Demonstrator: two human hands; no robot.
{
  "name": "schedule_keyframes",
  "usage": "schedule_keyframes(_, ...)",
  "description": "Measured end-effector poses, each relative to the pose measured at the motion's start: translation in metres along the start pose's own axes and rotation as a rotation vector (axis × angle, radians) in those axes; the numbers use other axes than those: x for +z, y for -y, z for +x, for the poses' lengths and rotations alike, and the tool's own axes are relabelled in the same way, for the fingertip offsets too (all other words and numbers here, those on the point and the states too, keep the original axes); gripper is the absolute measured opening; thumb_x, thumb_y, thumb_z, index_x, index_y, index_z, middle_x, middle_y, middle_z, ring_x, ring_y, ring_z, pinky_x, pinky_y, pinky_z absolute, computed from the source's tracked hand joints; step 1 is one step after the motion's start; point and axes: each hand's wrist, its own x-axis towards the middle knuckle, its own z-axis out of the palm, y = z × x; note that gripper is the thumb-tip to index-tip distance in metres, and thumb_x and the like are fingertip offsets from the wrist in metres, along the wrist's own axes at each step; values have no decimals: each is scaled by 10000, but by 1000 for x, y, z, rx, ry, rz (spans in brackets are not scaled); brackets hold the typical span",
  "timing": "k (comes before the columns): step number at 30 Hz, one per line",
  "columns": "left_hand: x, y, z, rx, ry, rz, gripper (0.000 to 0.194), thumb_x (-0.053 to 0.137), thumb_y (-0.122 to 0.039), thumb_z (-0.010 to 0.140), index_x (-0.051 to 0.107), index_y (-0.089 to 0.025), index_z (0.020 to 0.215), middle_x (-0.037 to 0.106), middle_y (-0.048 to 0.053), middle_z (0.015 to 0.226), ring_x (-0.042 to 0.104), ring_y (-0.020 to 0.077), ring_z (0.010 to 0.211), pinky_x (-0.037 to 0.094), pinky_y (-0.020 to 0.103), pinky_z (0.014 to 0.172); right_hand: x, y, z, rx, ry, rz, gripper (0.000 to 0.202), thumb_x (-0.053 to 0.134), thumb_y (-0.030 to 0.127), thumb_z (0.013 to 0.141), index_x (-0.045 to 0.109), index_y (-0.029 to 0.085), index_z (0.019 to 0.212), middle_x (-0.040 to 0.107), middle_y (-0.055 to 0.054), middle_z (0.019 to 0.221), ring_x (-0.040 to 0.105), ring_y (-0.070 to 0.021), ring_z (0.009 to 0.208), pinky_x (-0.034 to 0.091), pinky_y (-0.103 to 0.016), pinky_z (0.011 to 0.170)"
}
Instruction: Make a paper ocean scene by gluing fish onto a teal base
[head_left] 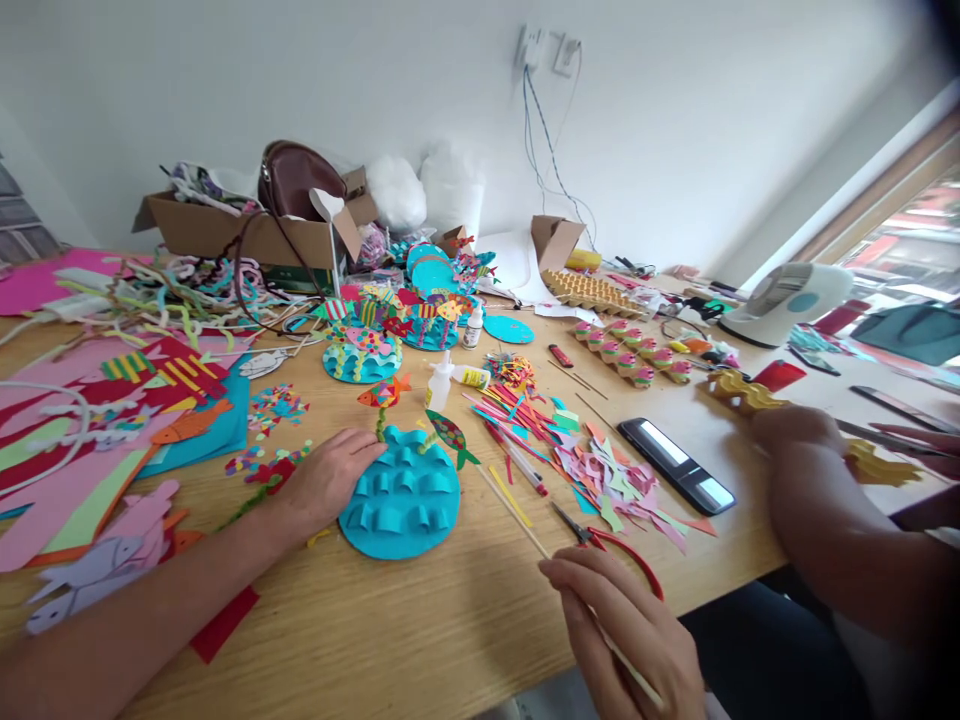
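A blue paper disc (401, 530) with rows of curled paper strips lies on the table in front of me. On it stand an orange paper fish (385, 391) on a twisted green stem and a green paper fish (449, 434) leaning outward on another stem. My left hand (330, 478) grips the disc's upper left edge, fingers together by the base of the green stem; the thumb is hidden. Between its fingers my right hand (626, 630) pinches a thin wooden stick (517, 518), whose tip points toward the disc's right side.
Red-handled scissors (600, 538) lie beyond my right hand. Paper scraps (607, 475), a phone (675, 465) and glue bottles (441, 385) are nearby. Finished-looking fish discs (360, 365) stand farther back. Another person's arm (817, 510) works at the right over egg-carton pieces (742, 390).
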Motion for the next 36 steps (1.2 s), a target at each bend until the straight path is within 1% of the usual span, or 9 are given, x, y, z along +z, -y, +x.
schedule_keyframes(5,1,1,0,5,5,16,395,348,8,823,646,-128,1043,665,101,1019,586,200,961,502,338,850,10,-28,-6,-75,84,-214,235,436,96,863,575,154,1043,634,-109,934,619,-184,831,510,-262,680)
schedule_keyframes(10,2,1,0,-2,9,8,380,357,-3,826,645,-123,1043,661,109,1020,580,204,965,500,344,854,18,-50,6,-55,414,-355,388,349,-22,788,627,160,988,636,-99,927,607,-199,814,508,-308,679)
schedule_keyframes(15,2,0,0,-4,8,24,388,357,3,824,647,-124,1047,658,112,1028,582,206,964,504,348,848,10,-53,20,11,650,-363,352,406,8,805,652,208,957,644,-67,909,607,-199,851,491,-310,718)
schedule_keyframes(17,2,-1,0,-3,-4,30,384,358,3,824,651,-117,1042,660,119,1021,585,212,958,508,354,841,7,-53,25,29,631,-335,359,391,24,824,650,212,985,654,-71,936,617,-196,850,484,-307,724)
schedule_keyframes(20,3,-1,0,7,-20,22,377,364,3,822,655,-112,1032,661,123,1007,589,213,946,515,356,831,10,-56,36,126,469,-242,324,374,91,864,651,200,992,667,-78,976,632,-184,844,473,-283,709)
schedule_keyframes(23,3,0,0,4,-28,-6,377,367,4,820,658,-124,1023,662,116,999,589,207,939,517,359,831,23,-61,58,244,383,-99,226,450,148,833,671,186,851,686,-51,848,627,-162,748,453,-255,658)
schedule_keyframes(28,4,1,1,-10,-22,-49,372,383,-3,820,656,-140,1031,657,112,997,587,207,940,515,374,840,65,-73,103,400,490,150,106,557,153,726,660,168,746,629,2,662,549,-123,614,393,-222,570)
schedule_keyframes(32,6,1,0,-19,-23,-41,357,404,-13,819,657,-148,1032,657,111,1005,588,206,956,514,369,847,92,-75,122,368,546,226,82,591,131,683,645,161,738,566,41,615,476,-90,570,350,-189,529)
schedule_keyframes(36,6,0,0,-12,-4,1,332,425,-25,824,651,-140,1038,657,104,1013,581,208,984,505,355,867,100,-67,127,333,576,287,127,641,192,674,627,151,794,538,47,641,452,-89,589,343,-180,524)
